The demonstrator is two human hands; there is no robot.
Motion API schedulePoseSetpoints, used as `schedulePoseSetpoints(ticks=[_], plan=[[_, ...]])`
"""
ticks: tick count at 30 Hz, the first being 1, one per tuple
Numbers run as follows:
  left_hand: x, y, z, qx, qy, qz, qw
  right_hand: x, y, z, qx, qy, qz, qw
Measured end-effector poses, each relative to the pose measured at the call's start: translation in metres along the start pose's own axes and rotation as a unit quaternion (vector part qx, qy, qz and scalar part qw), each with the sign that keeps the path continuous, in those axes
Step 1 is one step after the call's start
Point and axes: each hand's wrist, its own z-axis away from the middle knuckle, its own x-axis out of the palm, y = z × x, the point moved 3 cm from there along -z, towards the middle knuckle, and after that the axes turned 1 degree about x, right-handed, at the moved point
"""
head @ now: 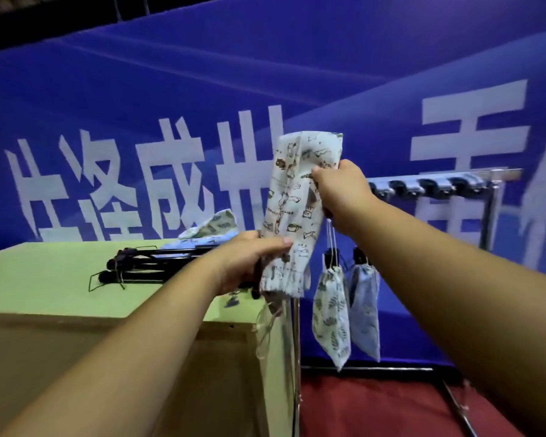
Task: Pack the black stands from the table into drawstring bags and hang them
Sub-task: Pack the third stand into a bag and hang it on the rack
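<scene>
A pale drawstring bag [293, 197] printed with small animals stands upside down in the air, its gathered mouth pointing down. My left hand [249, 260] grips it near the mouth, where dark stand parts stick out below. My right hand [341, 187] pinches the bag's upper side. Its cords [265, 326] dangle beside the table corner. Two black folded stands [139, 266] lie on the green table [44, 279]. Two filled bags hang from the metal rack [492, 216]: a leaf-print bag [331, 316] and a blue one [364, 307].
Flat spare bags [215, 225] lie at the table's back edge. The rack's top bar carries several hooks [429, 187]. A blue banner with white characters [171, 121] fills the background. Red floor [375, 408] lies under the rack, whose base bar runs low.
</scene>
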Motion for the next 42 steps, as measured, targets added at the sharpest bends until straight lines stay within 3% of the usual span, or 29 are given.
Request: schedulePoseSetpoints(ticks=[4, 11, 19, 25, 30, 33, 37, 42], plan=[[0.044, -0.036, 0.004, -0.008, 0.006, 0.088, 0.996, -0.029, 0.049, 0.032, 0.109, -0.044, -0.036, 0.992], [0.105, -0.089, 0.007, -0.056, 0.059, 0.115, 0.990, -0.055, 0.157, 0.114, 0.208, -0.131, 0.076, 0.966], [0.125, -0.146, 0.029, -0.191, -0.076, 0.098, 0.974, -0.060, 0.234, 0.161, 0.229, -0.142, 0.069, 0.961], [0.130, -0.185, 0.046, -0.137, -0.113, 0.139, 0.974, -0.063, 0.294, 0.173, 0.268, -0.071, 0.046, 0.960], [0.123, -0.249, 0.027, -0.235, 0.071, 0.158, 0.957, -0.067, 0.347, 0.171, 0.302, 0.022, -0.040, 0.952], [0.123, -0.297, 0.016, -0.259, 0.126, 0.190, 0.938, -0.065, 0.378, 0.177, 0.365, 0.025, -0.101, 0.925], [0.133, -0.339, 0.006, -0.272, 0.085, 0.211, 0.935, -0.056, 0.406, 0.178, 0.438, 0.023, -0.121, 0.890], [0.141, -0.329, -0.015, -0.254, 0.024, 0.184, 0.949, -0.044, 0.421, 0.150, 0.437, 0.010, -0.120, 0.892]])
